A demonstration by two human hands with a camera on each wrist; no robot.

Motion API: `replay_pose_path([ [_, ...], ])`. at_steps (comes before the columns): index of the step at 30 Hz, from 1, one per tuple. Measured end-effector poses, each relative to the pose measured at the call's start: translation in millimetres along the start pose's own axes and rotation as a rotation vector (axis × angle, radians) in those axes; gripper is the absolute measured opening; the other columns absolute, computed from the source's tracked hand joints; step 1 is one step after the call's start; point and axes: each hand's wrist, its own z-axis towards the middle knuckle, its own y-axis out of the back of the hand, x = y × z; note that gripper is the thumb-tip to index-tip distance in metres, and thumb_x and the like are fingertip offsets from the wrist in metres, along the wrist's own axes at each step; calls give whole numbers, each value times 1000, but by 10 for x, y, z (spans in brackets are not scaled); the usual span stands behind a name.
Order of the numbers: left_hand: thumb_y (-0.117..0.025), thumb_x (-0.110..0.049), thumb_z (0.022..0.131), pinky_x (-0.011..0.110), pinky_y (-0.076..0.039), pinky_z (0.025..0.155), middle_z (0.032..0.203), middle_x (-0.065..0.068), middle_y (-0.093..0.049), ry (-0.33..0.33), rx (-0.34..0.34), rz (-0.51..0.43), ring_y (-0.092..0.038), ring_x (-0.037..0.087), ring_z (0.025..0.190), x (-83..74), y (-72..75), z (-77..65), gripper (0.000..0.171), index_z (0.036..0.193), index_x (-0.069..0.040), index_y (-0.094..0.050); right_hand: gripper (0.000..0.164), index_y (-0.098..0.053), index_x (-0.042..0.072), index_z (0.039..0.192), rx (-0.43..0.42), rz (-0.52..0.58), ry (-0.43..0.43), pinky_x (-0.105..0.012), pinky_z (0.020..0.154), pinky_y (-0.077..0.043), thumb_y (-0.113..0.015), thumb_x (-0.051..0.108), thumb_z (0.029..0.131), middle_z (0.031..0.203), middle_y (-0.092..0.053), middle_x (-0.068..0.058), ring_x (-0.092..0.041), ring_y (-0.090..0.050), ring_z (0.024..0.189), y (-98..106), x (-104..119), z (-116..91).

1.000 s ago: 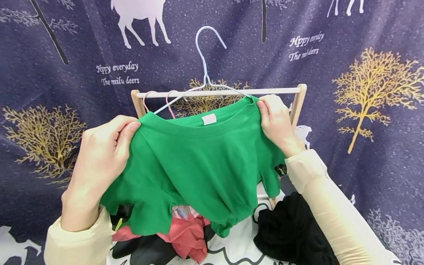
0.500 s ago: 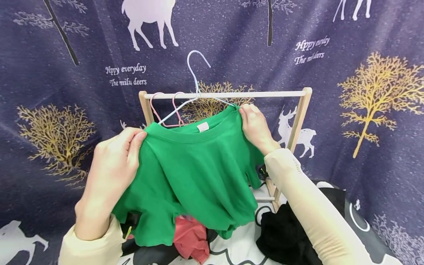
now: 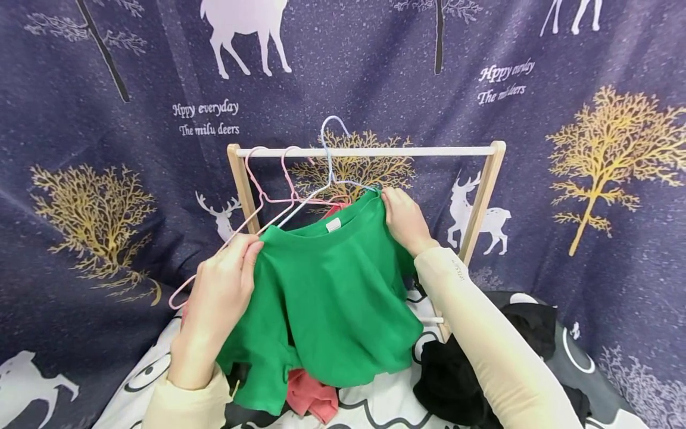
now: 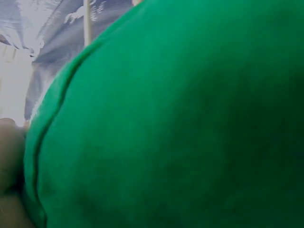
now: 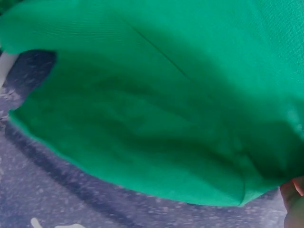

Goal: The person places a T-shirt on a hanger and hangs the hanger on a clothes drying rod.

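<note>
A green T-shirt (image 3: 343, 286) with a white neck label hangs on a pale blue hanger (image 3: 330, 173), whose hook stands near the rack's white rail. My left hand (image 3: 227, 280) pinches the shirt's left shoulder between thumb and fingers. At the other shoulder my right hand (image 3: 404, 220) pinches the fabric beside the hanger's end. Green cloth fills most of the left wrist view, with part of the left hand (image 4: 10, 171) at its edge. In the right wrist view the fingers (image 5: 290, 197) touch the cloth at the lower right corner. Whether the hook touches the rail, I cannot tell.
The clothes rack has a white rail (image 3: 450, 151) and wooden posts. Two pink hangers (image 3: 261, 193) hang at its left, one holding reddish cloth. A red garment (image 3: 311, 396) and black clothes (image 3: 450, 381) lie on the patterned sheet below. A dark printed curtain (image 3: 536, 179) stands behind.
Both hands have lowered the shirt and hanger, bringing the hook down to the rail's height. The left hand has moved right, and the pink hangers now show more, tilted out past it.
</note>
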Motion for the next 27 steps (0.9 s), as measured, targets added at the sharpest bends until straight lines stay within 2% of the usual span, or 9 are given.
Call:
replay_pose_path([
  [5,-63,-3,94,47,-48,60,81,12,-66,3,-19,-12,-64,34,67,49,-146,-168,5,99,0,-63,23,-58,1,108,-9,-21,21,-47,80,-48,-41,17,106,95,-60,-16,-34,-60,89,-77,-68,-115],
  [10,-64,-1,92,46,-48,56,81,12,-66,9,-20,-32,-64,34,63,81,-242,-284,7,99,0,-63,23,-58,-1,109,-17,-55,52,-48,82,-46,-42,16,106,96,-61,-18,-37,-60,90,-110,-114,-202],
  [22,-64,1,91,47,-50,60,83,12,-66,14,-16,-49,-66,34,70,207,-354,-411,8,99,0,-61,24,-58,-2,115,-30,-79,91,-48,83,-46,-44,15,105,98,-62,-18,-36,-60,91,-172,-174,-273],
  [27,-64,0,92,46,-50,60,82,12,-66,30,-7,-54,-66,33,69,270,-383,-484,7,98,-1,-62,19,-59,0,109,-53,-85,115,-49,79,-47,-47,14,104,92,-62,-16,-36,-60,85,-204,-179,-294],
])
